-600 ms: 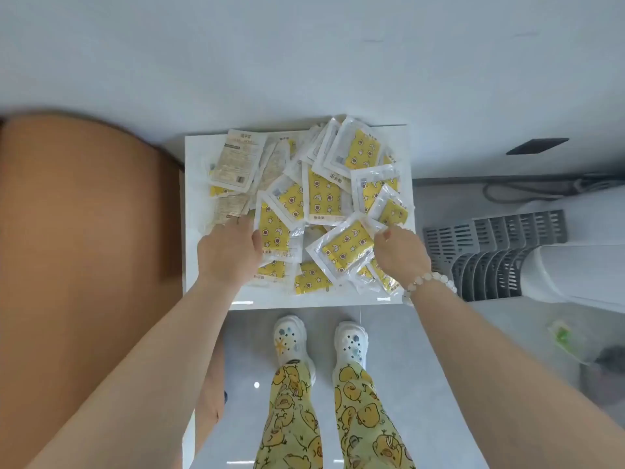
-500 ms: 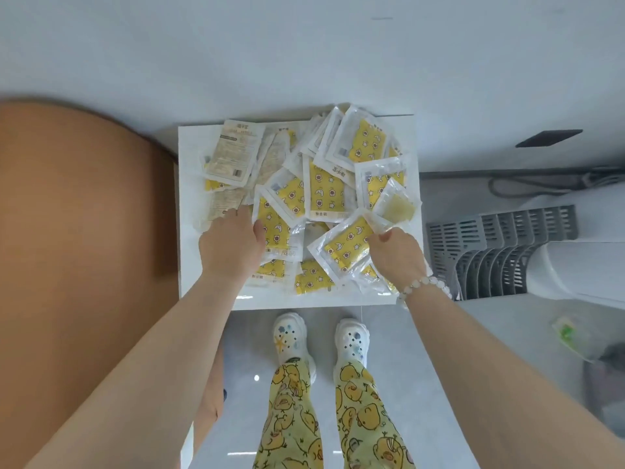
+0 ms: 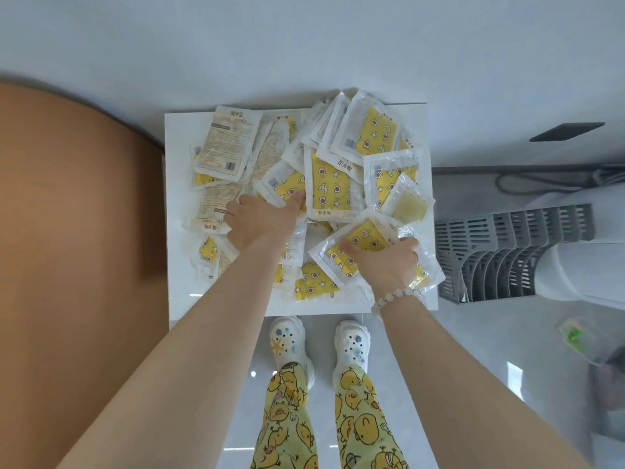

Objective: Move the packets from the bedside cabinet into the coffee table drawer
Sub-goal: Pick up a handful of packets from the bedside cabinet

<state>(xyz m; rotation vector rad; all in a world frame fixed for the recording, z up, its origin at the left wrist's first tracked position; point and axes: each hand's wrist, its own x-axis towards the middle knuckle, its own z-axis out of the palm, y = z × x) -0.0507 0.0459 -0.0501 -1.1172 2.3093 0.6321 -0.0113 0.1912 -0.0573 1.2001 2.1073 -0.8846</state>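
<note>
From the head view, the packets [image 3: 324, 184] lie heaped and overlapping across the white top of the bedside cabinet [image 3: 176, 299]. The left hand [image 3: 262, 220] rests spread, its grip open, flat on the packets at the heap's left-middle. The right hand [image 3: 389, 262] has its grip closed on a yellow packet [image 3: 358, 245] at the near right, thumb on top.

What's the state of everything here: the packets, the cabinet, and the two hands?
Packets: heaped loosely over the cabinet top, overlapping, none removed yet.
Cabinet: white top mostly covered; no drawer visible.
Left hand: fingers spread, pressing on the pile.
Right hand: flat on a tilted yellow packet; grip unclear.
</note>
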